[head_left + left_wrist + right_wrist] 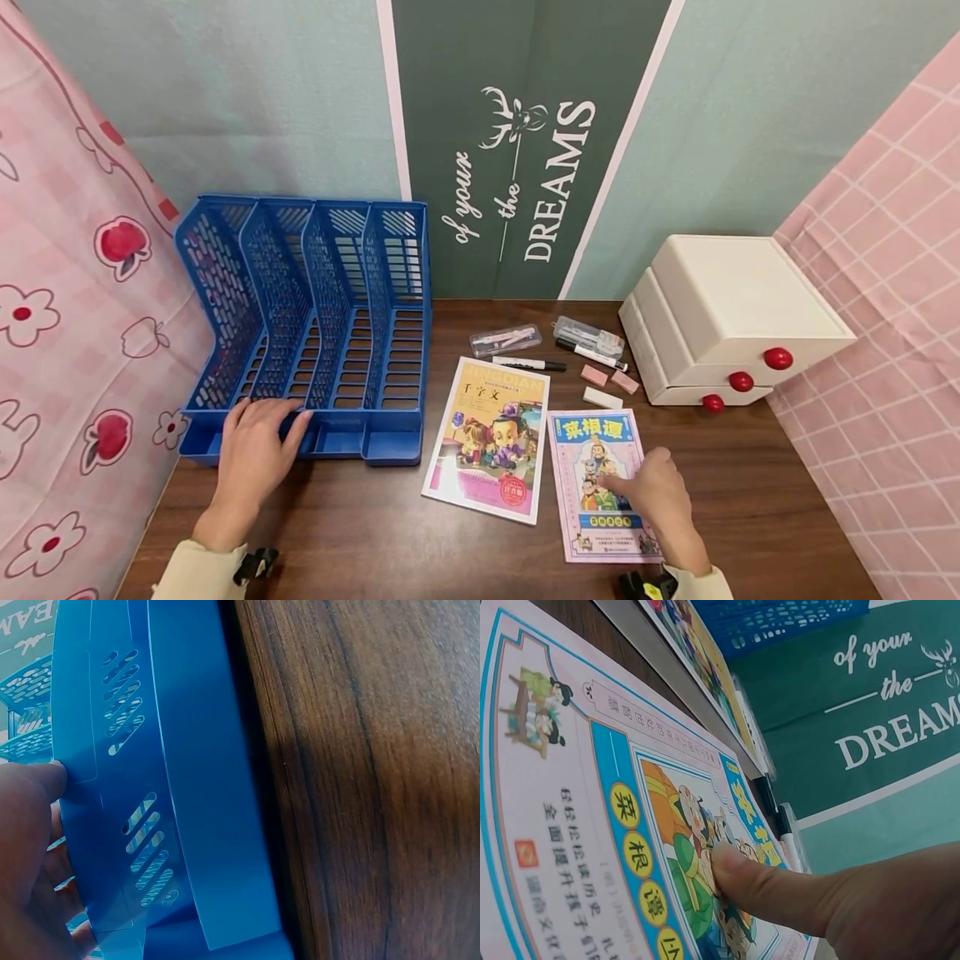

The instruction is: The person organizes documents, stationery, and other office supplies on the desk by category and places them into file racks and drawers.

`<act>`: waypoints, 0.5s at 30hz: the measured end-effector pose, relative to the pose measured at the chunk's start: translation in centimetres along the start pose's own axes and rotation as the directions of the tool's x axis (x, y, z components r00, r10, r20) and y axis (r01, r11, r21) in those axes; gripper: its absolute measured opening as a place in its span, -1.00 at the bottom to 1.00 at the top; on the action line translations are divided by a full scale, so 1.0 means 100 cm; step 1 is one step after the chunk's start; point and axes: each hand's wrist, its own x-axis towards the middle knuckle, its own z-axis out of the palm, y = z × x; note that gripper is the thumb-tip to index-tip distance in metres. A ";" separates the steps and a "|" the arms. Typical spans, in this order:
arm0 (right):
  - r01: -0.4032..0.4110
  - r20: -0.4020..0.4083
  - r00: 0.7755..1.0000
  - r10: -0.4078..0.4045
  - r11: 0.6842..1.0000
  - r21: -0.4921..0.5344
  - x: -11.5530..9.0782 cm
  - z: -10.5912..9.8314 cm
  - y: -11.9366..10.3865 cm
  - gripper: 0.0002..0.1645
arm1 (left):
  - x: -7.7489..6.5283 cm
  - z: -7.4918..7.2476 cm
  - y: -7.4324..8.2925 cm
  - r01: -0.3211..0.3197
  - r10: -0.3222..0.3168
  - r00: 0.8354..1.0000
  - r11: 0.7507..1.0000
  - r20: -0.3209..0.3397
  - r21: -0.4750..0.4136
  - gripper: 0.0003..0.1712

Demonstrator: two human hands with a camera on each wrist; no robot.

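A blue plastic file organizer point(326, 292) stands upright on the tabletop point(420, 546) — four tall bays between perforated, curved dividers, shallow troughs along its front. Well apart to its right, a pink-bordered book point(588, 454) lies cover up, its yellow Chinese title at the far end, cartoon figures in the middle, a blue band below — turned slightly, top leaning left.
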 end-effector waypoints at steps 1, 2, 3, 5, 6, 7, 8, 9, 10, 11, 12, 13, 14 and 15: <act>-0.002 0.002 1.000 0.002 1.000 0.001 0.000 0.000 0.000 0.23 | 0.000 0.000 0.000 0.000 0.000 1.000 1.000 0.001 0.000 -0.72; -0.004 0.004 1.000 0.004 1.000 0.001 0.000 0.000 0.000 0.23 | 0.000 0.001 0.000 0.001 -0.001 1.000 1.000 0.003 -0.001 -0.71; -0.005 0.007 1.000 0.005 1.000 0.001 0.001 0.001 0.001 0.23 | 0.000 0.001 -0.001 0.001 -0.001 1.000 1.000 0.004 0.000 -0.71; -0.004 0.015 1.000 0.004 1.000 0.000 0.001 0.001 0.002 0.25 | 0.000 0.001 -0.001 0.001 -0.001 1.000 1.000 0.004 0.002 -0.71; -0.001 0.018 1.000 0.001 1.000 -0.005 0.001 0.001 0.003 0.26 | 0.000 0.002 -0.001 0.000 0.000 1.000 1.000 0.002 0.002 -0.71; -0.001 0.021 1.000 0.001 1.000 -0.008 0.002 0.000 0.003 0.27 | 0.000 0.002 -0.001 0.000 0.000 1.000 1.000 0.001 0.002 -0.71; 0.001 0.025 1.000 -0.001 1.000 -0.011 0.002 0.000 0.003 0.28 | 0.000 0.002 -0.001 0.000 0.000 1.000 1.000 0.000 0.003 -0.71; 0.002 0.028 1.000 -0.002 1.000 -0.016 0.002 -0.001 0.003 0.28 | 0.000 0.002 -0.001 -0.001 0.001 1.000 1.000 -0.002 0.005 -0.71; 0.004 0.030 1.000 -0.004 1.000 -0.021 0.003 -0.001 0.003 0.27 | 0.000 0.002 -0.001 0.000 0.000 1.000 1.000 -0.003 0.004 -0.71; 0.007 0.031 0.999 -0.006 1.000 -0.026 0.003 -0.001 0.003 0.26 | 0.000 0.002 -0.001 0.001 -0.001 1.000 1.000 -0.004 0.003 -0.71; 0.008 0.033 0.999 -0.007 0.999 -0.032 0.004 -0.002 0.003 0.25 | 0.000 0.002 -0.001 0.002 -0.002 1.000 1.000 -0.004 0.004 -0.71; 0.008 0.035 0.999 -0.006 0.999 -0.032 0.004 -0.002 0.003 0.24 | 0.000 0.001 -0.001 0.003 -0.003 1.000 1.000 -0.004 0.005 -0.71; 0.009 0.037 0.999 -0.008 0.999 -0.036 0.004 -0.003 0.003 0.24 | 0.000 0.001 -0.001 0.005 -0.005 1.000 1.000 -0.003 0.006 -0.71; 0.011 0.038 0.999 -0.009 0.999 -0.039 0.005 -0.003 0.003 0.23 | 0.000 0.001 -0.001 0.006 -0.006 1.000 1.000 -0.002 0.006 -0.71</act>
